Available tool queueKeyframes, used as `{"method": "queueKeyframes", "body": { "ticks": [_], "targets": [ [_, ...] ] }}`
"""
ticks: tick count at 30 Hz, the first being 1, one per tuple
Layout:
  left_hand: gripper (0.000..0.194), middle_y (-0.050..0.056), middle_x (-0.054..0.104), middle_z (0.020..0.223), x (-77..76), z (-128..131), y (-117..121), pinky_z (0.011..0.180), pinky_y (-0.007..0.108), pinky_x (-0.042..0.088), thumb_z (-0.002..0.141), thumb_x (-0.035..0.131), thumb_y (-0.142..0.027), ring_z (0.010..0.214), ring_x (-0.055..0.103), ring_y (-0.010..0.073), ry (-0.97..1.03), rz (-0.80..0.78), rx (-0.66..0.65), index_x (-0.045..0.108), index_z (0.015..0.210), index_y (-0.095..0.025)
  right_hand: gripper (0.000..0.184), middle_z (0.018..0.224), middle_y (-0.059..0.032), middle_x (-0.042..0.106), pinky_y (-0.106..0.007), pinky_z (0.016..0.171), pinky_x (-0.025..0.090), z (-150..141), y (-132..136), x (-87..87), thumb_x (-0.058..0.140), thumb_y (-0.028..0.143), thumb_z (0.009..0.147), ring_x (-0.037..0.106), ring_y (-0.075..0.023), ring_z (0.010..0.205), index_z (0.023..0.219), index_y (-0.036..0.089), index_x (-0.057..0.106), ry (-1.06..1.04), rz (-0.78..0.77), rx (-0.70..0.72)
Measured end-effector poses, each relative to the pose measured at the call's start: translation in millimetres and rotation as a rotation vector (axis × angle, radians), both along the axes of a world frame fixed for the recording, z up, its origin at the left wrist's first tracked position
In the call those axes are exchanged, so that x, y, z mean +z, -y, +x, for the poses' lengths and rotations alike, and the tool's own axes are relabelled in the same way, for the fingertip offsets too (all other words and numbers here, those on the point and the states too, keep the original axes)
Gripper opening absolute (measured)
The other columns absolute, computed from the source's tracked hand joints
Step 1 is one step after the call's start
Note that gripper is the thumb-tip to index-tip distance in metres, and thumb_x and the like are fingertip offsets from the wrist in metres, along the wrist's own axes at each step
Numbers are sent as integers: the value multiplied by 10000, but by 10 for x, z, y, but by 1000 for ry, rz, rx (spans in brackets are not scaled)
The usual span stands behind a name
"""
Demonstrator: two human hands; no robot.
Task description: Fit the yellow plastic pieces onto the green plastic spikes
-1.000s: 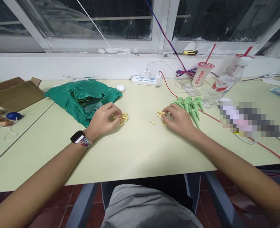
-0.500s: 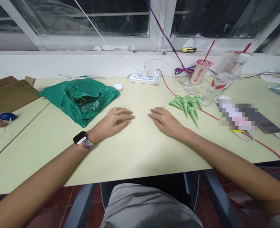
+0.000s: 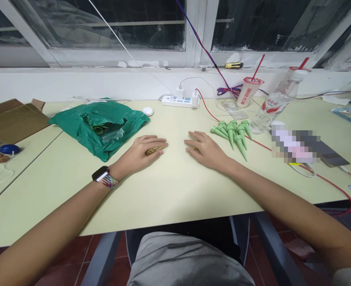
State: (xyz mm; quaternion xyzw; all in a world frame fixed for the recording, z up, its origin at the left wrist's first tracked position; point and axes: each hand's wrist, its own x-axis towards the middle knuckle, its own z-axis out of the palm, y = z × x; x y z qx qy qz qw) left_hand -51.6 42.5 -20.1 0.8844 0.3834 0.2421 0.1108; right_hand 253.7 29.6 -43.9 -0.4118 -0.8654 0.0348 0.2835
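Along the pale surface (image 3: 175, 194), the left hand (image 3: 138, 153) pinches a small tan peg (image 3: 155, 151); the right hand (image 3: 206, 151) curls over another tan peg (image 3: 196, 150), grip unclear, near green plastic spikes (image 3: 231, 137).

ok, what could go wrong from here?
Two risks, I'd say. The small pale peg under the left hand is tiny and might slip from the fingers and roll off. The green plastic spikes lie close to the right hand, so a careless sideways move could knock them against the red wire beside them.
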Motion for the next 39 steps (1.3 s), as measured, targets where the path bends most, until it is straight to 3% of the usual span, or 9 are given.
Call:
{"method": "queueKeyframes", "body": {
  "ticks": [6,12,18,24,27,32,39],
  "targets": [
    [235,24,822,1153,-13,-22,10,1064,473,576,995,634,-366,1195,708,268,129,-3,13,840,1085,-296,381,1466,-86,677,-526,1178,522,78,-49,-72,481,200,1057,569,-296,1451,1319,215,758,-32,-126,4],
    [196,39,820,1071,46,-9,56,953,411,612,974,650,-353,1052,743,243,154,1,49,821,955,-259,387,1435,-64,700,-480,1199,515,121,3,-74,499,172,1035,597,-260,1426,1301,223,775,-87,-146,11],
    [234,49,807,1116,61,-31,56,969,409,588,993,611,-382,1072,734,250,135,-6,54,807,1019,-257,394,1418,-80,711,-513,1159,513,124,21,37,498,290,1054,621,-281,1362,1374,227,718,-126,-52,-56],
    [285,75,769,1181,115,-27,84,987,405,559,1010,561,-403,1099,713,260,110,5,50,771,1110,-237,429,1348,-187,710,-596,1135,417,351,-120,154,519,277,1008,506,-397,1352,1373,125,686,-7,177,-381],
    [299,80,757,1148,115,-37,86,1025,411,538,1031,512,-396,1104,698,258,121,30,123,754,1075,-225,397,1226,-201,744,-601,1056,427,468,-173,111,544,229,956,510,-425,1281,1294,116,720,80,178,-458],
    [285,71,734,1149,90,-90,70,1046,402,517,1032,485,-379,1108,685,258,132,79,226,708,1106,-218,357,1161,-172,754,-561,967,451,502,-202,56,549,206,935,547,-382,1130,1224,166,754,102,185,-449],
    [229,68,729,1170,81,-91,68,1015,387,522,1018,511,-338,1089,696,243,171,94,243,651,1143,-206,399,1182,-185,742,-537,984,436,495,-207,84,589,245,938,532,-387,1152,1292,130,731,126,125,-515]
  ]
}}
